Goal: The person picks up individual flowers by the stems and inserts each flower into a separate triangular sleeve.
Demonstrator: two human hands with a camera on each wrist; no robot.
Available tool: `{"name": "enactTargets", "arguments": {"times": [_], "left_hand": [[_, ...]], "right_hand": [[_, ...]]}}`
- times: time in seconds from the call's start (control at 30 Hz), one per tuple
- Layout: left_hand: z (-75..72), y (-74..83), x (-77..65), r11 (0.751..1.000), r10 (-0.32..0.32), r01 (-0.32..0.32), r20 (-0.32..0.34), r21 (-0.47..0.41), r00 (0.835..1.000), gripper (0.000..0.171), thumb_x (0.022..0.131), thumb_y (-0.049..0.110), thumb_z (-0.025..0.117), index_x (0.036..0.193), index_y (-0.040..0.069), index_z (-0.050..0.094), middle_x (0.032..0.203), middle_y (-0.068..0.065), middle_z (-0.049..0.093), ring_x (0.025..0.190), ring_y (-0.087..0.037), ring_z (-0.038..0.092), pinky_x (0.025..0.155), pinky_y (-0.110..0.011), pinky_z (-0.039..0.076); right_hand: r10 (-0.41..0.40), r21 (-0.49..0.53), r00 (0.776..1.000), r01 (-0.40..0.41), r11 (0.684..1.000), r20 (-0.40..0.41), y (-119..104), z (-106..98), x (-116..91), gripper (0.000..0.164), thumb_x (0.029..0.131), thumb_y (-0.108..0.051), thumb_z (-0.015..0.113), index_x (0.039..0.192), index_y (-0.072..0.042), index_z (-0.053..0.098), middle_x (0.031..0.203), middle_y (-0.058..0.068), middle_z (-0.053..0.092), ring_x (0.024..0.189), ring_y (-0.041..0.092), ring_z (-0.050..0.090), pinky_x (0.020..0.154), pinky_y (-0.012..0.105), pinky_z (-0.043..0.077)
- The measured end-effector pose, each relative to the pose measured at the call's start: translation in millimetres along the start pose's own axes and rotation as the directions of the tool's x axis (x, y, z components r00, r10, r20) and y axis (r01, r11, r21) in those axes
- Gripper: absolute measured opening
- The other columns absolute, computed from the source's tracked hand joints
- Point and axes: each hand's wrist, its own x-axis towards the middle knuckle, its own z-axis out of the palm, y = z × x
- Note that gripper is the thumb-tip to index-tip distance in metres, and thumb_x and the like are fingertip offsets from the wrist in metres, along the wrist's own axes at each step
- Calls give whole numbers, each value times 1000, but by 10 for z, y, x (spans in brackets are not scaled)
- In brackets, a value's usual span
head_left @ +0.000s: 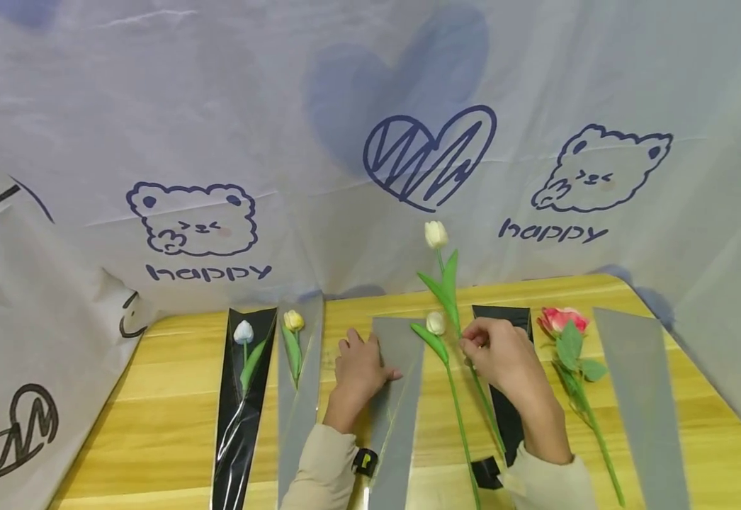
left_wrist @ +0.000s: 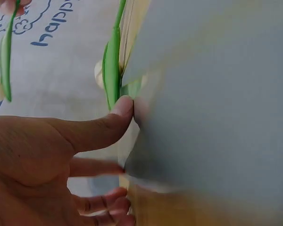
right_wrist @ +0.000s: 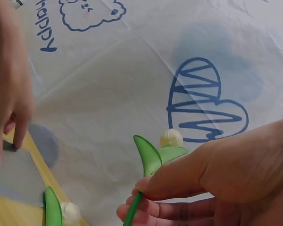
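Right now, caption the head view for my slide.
Right hand holds one white tulip while left hand touches a gray wrapper on a yellow table.

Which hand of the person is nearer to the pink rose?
The right hand. In the head view, it is just left of the pink rose, pinching a white tulip's stem; the left hand is farther left, at the middle grey sleeve.

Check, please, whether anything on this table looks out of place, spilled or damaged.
Nothing stands out. The pale blue tulip lies in a black sleeve, the yellow tulip in a gray sleeve, the pink rose on the table; the right hand holds a white tulip. I see no spill or damage.
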Motion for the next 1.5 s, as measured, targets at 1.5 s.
{"name": "enactTargets", "arguments": {"times": [1.5], "left_hand": [[-188, -628, -28, 92, 115, 182, 192, -979, 975, 43, 96, -9, 59, 137, -3, 50, 107, -6, 68, 90, -19, 69, 77, -32, 58]], "right_hand": [[-95, 405, 995, 80, 911, 17, 45, -23, 252, 26, 101, -6, 66, 122, 8, 62, 103, 16, 69, 84, 18, 72, 69, 31, 61]]}}
